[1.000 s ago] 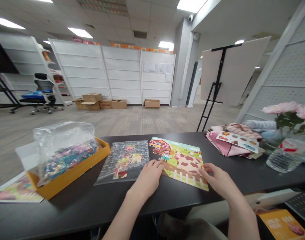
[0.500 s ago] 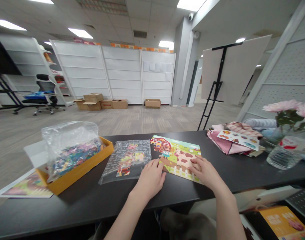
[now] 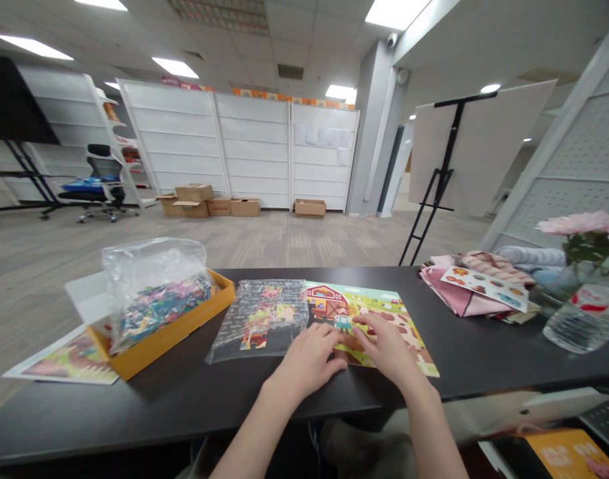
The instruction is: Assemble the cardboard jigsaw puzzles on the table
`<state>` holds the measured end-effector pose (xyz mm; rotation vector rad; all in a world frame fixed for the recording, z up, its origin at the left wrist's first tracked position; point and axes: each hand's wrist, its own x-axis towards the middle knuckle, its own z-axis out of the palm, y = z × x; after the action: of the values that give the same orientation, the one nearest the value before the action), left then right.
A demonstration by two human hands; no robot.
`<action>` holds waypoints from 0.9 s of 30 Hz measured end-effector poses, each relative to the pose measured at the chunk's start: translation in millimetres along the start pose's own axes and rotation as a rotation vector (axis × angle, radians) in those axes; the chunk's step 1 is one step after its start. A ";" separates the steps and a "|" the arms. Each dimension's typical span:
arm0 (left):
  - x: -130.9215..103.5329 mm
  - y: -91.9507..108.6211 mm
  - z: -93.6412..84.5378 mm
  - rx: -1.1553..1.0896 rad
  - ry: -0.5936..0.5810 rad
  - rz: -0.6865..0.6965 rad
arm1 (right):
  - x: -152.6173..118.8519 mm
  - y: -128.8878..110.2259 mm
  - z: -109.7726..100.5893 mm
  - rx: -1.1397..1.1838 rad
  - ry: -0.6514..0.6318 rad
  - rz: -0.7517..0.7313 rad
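Note:
A farm-scene jigsaw puzzle (image 3: 406, 324) with a red barn and a spotted cow lies flat on the black table (image 3: 184, 406). My left hand (image 3: 311, 352) rests at its lower left corner, fingers stretched out over the edge. On the middle of the puzzle, around a small blue-green patch, lie the spread fingertips of my right hand (image 3: 387, 346); the palm hides part of the picture. Left of the puzzle, a clear plastic bag (image 3: 227, 336) lies flat with several loose puzzle pieces (image 3: 254, 340) on or in it. My left hand is close to its right edge.
At the left stands a yellow box (image 3: 172, 336) holding a clear bag of puzzle pieces (image 3: 159, 306), beside a printed picture sheet (image 3: 74, 359). To the right are folded cloths (image 3: 448, 293), a sticker sheet (image 3: 486, 288), a water bottle (image 3: 578, 326) and pink flowers (image 3: 578, 223).
My right hand has moved left, from the cow's right side to the puzzle's middle. The puzzle has turned to lie straighter, its lower right corner further right. The view has shifted slightly.

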<state>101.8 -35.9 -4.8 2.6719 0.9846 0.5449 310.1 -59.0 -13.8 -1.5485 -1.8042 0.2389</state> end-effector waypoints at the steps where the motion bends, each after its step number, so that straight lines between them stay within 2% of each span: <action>1: 0.8 0.5 0.8 0.018 -0.006 0.018 | 0.1 -0.1 1.1 0.003 0.001 0.001; 7: 2.4 12.0 0.3 0.188 -0.066 0.062 | -1.6 9.7 5.7 0.033 -0.010 0.021; 13: 0.3 13.6 -2.8 0.179 -0.046 0.043 | -4.3 13.7 5.4 0.061 -0.046 0.013; 19: 1.8 12.1 -2.2 0.127 -0.033 0.016 | -7.0 20.3 3.9 0.076 -0.071 -0.016; 27: 1.9 10.9 -6.0 -0.080 -0.050 0.012 | -8.8 21.9 -0.6 0.117 -0.126 -0.014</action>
<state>106.9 -42.2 4.9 2.6092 0.9141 0.5071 327.5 -61.6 -29.5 -1.4664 -1.8622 0.4357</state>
